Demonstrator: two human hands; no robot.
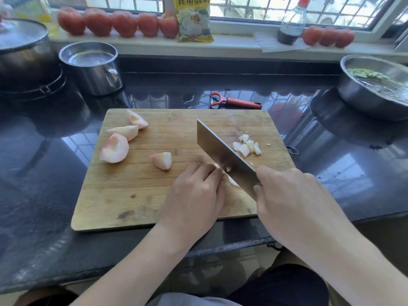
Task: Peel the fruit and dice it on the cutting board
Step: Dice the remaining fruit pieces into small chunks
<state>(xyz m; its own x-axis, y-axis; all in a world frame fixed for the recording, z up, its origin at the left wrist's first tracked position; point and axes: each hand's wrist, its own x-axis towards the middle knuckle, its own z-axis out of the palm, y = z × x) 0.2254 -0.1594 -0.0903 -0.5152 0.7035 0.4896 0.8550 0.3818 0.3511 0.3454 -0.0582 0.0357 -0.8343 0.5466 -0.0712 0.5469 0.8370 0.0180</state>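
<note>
While dicing: broad steel cleaver [223,154] sits just right of the curled left hand [194,191], blade running away-left.
Fingers: left pins a pale peeled fruit piece [233,181]; right hand [291,195] wraps the handle.

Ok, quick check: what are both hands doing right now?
Left hand: fingers curled, holding a fruit piece against the cutting board.
Right hand: gripping the cleaver.
</note>
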